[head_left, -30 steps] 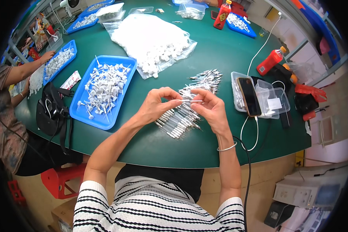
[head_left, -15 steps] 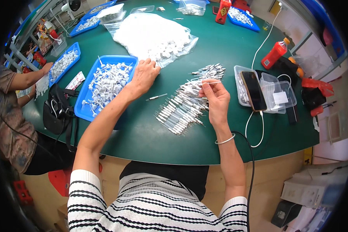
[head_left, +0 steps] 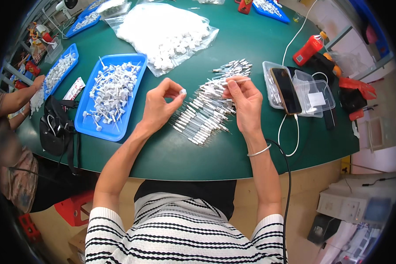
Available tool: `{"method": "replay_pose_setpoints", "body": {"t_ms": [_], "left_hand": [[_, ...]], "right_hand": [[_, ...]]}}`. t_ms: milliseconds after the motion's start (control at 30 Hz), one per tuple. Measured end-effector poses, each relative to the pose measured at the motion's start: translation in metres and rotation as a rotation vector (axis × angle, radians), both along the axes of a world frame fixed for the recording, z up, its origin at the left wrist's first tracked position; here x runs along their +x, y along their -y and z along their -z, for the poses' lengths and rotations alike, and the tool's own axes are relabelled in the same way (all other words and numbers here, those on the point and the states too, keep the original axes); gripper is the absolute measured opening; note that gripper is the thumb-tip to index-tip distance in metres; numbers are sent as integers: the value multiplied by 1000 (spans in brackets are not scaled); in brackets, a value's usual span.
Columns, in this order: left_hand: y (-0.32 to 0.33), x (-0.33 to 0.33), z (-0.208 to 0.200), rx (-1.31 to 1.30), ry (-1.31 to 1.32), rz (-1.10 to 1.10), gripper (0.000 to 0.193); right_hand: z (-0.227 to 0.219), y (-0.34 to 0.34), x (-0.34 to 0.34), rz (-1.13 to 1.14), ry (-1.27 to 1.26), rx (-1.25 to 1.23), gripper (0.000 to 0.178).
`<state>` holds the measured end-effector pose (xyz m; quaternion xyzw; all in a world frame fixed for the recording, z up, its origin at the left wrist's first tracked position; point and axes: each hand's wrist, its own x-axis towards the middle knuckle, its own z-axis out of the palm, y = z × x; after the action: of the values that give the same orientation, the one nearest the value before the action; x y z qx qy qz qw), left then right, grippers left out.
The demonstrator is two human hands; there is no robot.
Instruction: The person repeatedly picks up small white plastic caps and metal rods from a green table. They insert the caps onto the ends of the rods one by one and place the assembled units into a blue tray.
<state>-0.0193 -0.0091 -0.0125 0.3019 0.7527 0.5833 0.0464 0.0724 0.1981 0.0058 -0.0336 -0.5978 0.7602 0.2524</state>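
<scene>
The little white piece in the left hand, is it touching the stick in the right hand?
Apart. The head view shows the white piece in the left hand, a wide gap away from the stick in the right hand.

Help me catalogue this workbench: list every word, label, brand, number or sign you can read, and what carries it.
Nothing reads clearly enough to quote.
Red plastic bottle with orange cap: pale printed patch, too small to read.
Second red bottle, at top edge: dark marking, unreadable.
Red-and-white flat packet: print too small.
White square label on clear plastic box: nothing legible.
</scene>
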Motion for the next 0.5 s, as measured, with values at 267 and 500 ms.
{"method": "replay_pose_setpoints", "body": {"t_ms": [267, 500], "left_hand": [[-4, 18, -2, 293, 587, 205, 24], [-1, 21, -2, 356, 684, 219, 28]], "right_hand": [[2, 35, -4, -49, -10, 19, 15], [13, 40, -2, -109, 30, -107, 14]]}}
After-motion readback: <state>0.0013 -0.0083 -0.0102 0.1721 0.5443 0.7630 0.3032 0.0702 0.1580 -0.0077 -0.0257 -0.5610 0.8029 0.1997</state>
